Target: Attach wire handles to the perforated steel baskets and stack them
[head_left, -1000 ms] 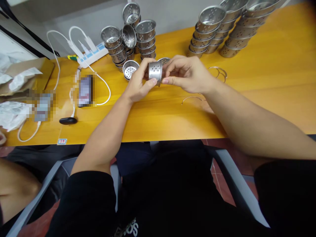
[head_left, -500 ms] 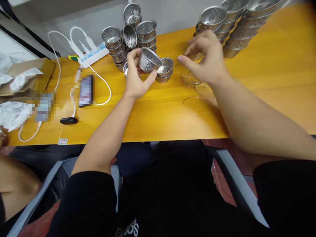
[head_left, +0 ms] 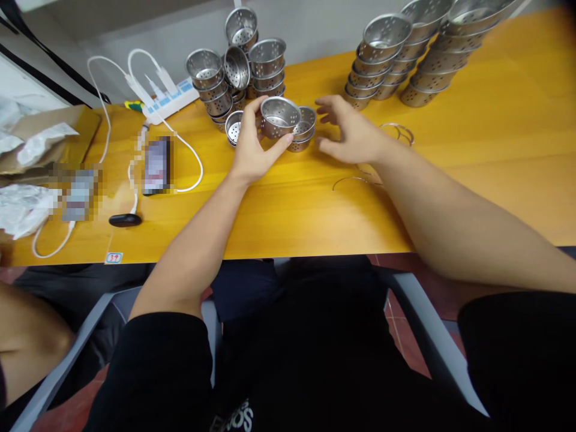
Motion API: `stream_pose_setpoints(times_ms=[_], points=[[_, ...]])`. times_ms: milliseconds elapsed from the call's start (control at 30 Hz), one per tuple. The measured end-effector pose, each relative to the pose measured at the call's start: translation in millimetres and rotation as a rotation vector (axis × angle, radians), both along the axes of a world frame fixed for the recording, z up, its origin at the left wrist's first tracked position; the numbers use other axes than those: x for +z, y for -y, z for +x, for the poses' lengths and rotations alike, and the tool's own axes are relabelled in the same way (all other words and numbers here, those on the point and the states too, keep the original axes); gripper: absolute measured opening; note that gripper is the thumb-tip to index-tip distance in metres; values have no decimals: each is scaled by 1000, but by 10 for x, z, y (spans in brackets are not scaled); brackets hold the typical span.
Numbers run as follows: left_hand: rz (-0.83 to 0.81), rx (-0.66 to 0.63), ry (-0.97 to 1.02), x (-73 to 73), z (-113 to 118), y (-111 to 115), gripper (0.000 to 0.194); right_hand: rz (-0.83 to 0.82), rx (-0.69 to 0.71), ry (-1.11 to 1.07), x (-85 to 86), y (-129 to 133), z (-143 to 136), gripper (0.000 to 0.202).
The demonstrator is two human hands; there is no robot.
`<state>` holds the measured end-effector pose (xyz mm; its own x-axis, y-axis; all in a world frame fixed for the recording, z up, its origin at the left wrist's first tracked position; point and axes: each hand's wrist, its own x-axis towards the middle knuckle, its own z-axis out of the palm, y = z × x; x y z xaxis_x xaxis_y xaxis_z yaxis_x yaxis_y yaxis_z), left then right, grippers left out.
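A round metal cup with holes in its wall point(head_left: 279, 118) is held by its sides between the thumb and fingers of my left hand point(head_left: 252, 147), its mouth upward. Just right of it, partly hidden, a short stack of similar perforated cups point(head_left: 303, 133) stands on the table. My right hand point(head_left: 344, 132) hovers beside that stack, thumb and fingers apart, nothing in it. Thin wire rings point(head_left: 398, 133) lie beneath and behind my right forearm, partly covered by it. Left of my left hand, another perforated cup point(head_left: 233, 127) shows in part.
Stacked perforated cups point(head_left: 216, 90) stand at the back centre, with one tilted cup point(head_left: 237, 67) among them. Taller stacks point(head_left: 371, 66) are at the back right. A power strip point(head_left: 173, 101), white cables and a phone point(head_left: 157, 166) lie to the left. Another person's arm point(head_left: 31, 336) is at far left.
My right hand has come down and left from the right-hand stacks toward the short stack. The cup in my left hand has tipped more upright and moved slightly right and down.
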<state>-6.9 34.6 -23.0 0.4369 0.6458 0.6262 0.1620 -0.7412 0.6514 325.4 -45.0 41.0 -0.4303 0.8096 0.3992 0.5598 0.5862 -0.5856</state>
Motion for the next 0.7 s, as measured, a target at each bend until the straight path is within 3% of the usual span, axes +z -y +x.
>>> stream_pose_setpoints(times_ms=[100,167,467,567,700], points=[[-7,46,102,-72,58,27,134,-8,97,-159,-152,-33,-174,107],[-38,31,67,-136,94,-5,131,-5,112,-188,-196,-34,-256,107],[-47,-35,51,-481,194,-309,104,-31,104,-196,-40,114,-393,109],[-36,-28,40,-487,197,-317,101,-33,101,-216,-3,142,-429,103],[-38,0,31,-386,173,-250,105,-52,73,-190,27,157,-420,94]])
